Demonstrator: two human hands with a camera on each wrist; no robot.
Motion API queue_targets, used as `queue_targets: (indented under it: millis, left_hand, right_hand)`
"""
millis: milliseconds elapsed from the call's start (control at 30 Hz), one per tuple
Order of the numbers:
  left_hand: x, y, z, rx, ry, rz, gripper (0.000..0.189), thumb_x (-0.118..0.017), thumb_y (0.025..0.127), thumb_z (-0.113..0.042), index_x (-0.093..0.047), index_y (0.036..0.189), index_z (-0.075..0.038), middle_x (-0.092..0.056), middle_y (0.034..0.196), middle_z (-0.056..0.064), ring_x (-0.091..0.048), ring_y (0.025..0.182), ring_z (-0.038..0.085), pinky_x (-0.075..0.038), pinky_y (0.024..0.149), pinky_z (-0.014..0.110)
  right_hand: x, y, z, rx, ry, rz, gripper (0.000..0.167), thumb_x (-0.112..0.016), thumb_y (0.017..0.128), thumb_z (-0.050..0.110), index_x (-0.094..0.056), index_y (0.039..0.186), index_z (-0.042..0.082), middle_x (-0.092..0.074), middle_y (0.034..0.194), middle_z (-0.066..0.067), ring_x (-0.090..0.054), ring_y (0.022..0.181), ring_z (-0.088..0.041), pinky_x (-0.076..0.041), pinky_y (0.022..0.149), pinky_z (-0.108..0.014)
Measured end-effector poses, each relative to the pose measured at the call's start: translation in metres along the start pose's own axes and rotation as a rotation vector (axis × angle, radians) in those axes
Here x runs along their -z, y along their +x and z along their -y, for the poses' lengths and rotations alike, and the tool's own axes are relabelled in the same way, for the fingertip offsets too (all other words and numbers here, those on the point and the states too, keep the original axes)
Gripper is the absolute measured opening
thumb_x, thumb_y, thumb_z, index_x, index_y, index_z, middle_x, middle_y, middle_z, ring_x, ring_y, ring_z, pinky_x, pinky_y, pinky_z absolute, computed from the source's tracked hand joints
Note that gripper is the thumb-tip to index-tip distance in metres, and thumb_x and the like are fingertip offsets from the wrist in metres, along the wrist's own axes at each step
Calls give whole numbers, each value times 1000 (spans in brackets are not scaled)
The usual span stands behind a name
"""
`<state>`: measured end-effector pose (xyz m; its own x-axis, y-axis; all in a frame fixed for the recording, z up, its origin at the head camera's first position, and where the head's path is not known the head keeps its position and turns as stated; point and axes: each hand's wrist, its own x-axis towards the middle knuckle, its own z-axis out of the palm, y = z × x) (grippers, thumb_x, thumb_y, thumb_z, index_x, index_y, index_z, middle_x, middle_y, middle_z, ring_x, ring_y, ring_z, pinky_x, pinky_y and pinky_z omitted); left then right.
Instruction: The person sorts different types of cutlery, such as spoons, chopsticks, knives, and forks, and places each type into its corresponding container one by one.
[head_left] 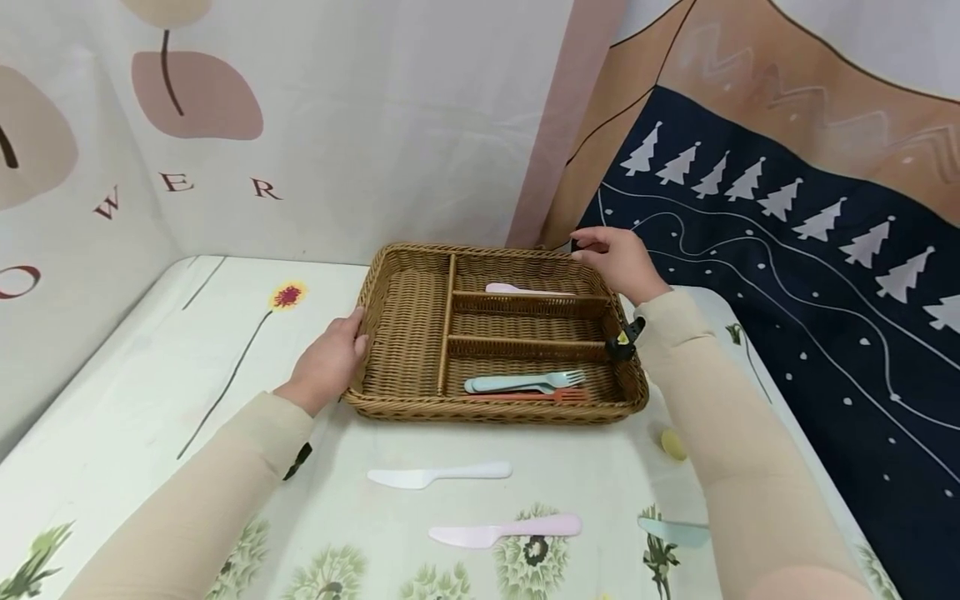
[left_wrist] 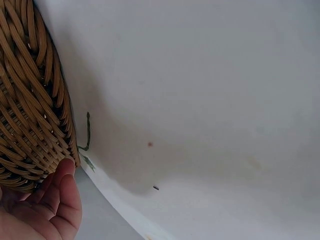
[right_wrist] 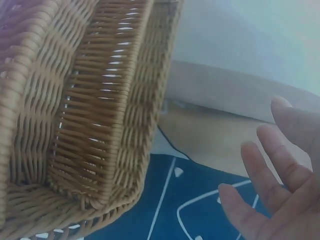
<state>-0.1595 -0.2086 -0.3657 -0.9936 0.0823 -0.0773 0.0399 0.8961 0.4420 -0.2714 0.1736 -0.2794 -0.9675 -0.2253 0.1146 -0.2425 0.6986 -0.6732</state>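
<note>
A brown wicker cutlery basket (head_left: 405, 411) with dividers stands on the table. My left hand (head_left: 324, 365) grips its left side; in the left wrist view the fingers (left_wrist: 69, 200) curl at the woven edge. Over the back right corner is my right hand (head_left: 624, 263), its fingers spread and apart from the wicker in the right wrist view. Light blue forks (head_left: 517, 382) and an orange fork (head_left: 566, 396) lie in the front compartment. A pink-handled utensil (head_left: 504, 288) lies in the back one, partly hidden by a divider.
On the table before the basket lie a white knife (head_left: 438, 474), a pink knife (head_left: 506, 530) and a pale blue-green utensil (head_left: 671, 531) partly behind the right sleeve. A small yellowish piece (head_left: 672, 444) is near that sleeve. Hanging cloths (head_left: 360, 125) stand behind the table.
</note>
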Motion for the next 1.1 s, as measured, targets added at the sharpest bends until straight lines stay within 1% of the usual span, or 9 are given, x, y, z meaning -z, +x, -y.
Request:
queue_targets:
  millis: [200, 433, 533, 600, 700, 867, 933, 1033, 1100]
  left_hand:
    - [0, 0, 0, 2, -4, 2, 55, -31, 106, -18, -14, 151, 8, -34, 142, 34, -40, 129, 47, -36, 105, 57]
    - [3, 0, 1, 5, -1, 8, 55, -30, 106, -18, -12, 151, 7, -33, 143, 35, -40, 129, 48, -36, 105, 58]
    - [3, 1, 1, 1, -3, 5, 55, -31, 106, -17, -13, 151, 8, -33, 143, 35, -39, 129, 48, -36, 105, 58]
    - [3, 1, 2, -2, 0, 2, 55, -31, 106, -17, -13, 151, 8, -34, 142, 35, -39, 129, 48, -36, 105, 58]
    - [2, 1, 2, -3, 3, 3, 55, -31, 106, -17, -13, 151, 8, -34, 142, 35, -39, 129, 48, -36, 105, 58]
    - [3, 2, 3, -5, 3, 4, 55, -31, 106, -17, -13, 151, 8, -34, 141, 36, -40, 128, 49, -37, 104, 58]
    - [3, 2, 3, -7, 4, 3, 55, -31, 106, -17, -13, 151, 8, -34, 142, 36, -40, 128, 49, -37, 104, 58]
    - [2, 2, 4, -13, 5, -1, 55, -31, 106, -17, -13, 151, 8, -34, 142, 36, -40, 128, 49, -37, 104, 58]
    - [2, 2, 5, -16, 4, -3, 55, -32, 106, -17, -13, 151, 9, -33, 142, 36, -39, 128, 49, -36, 105, 58]
  right_hand:
    - [9, -16, -5, 6, 38, -61, 37, -61, 96, 13, -59, 132, 6, -61, 124, -16, -56, 113, -29, -49, 94, -45]
    - [19, -37, -12, 26, 65, -93, 37, -62, 96, 16, -60, 131, 6, -62, 123, -16, -56, 113, -27, -47, 94, -43]
    - [21, -47, -15, 31, 55, -99, 37, -63, 95, 17, -61, 130, 5, -62, 123, -18, -56, 114, -29, -47, 93, -43]
    - [22, -52, -18, 26, 50, -100, 38, -63, 95, 18, -61, 130, 4, -62, 124, -19, -56, 114, -29, -47, 90, -40]
    - [23, -61, -20, -3, 42, -102, 37, -63, 95, 18, -61, 129, 6, -63, 124, -17, -56, 115, -28, -47, 87, -38]
    - [26, -75, -29, -6, 26, -101, 37, -62, 96, 17, -60, 130, 4, -62, 124, -19, -56, 116, -31, -48, 90, -44]
    - [28, -81, -33, -4, 19, -101, 37, -62, 96, 18, -60, 130, 3, -62, 124, -19, -56, 115, -33, -47, 90, -44]
    - [30, -90, -40, -11, 15, -106, 37, -62, 96, 19, -60, 129, 3, -63, 124, -18, -57, 113, -30, -47, 88, -35]
    - [31, -96, -44, -15, 16, -113, 37, -63, 96, 21, -62, 128, 3, -64, 123, -17, -58, 110, -23, -46, 86, -26]
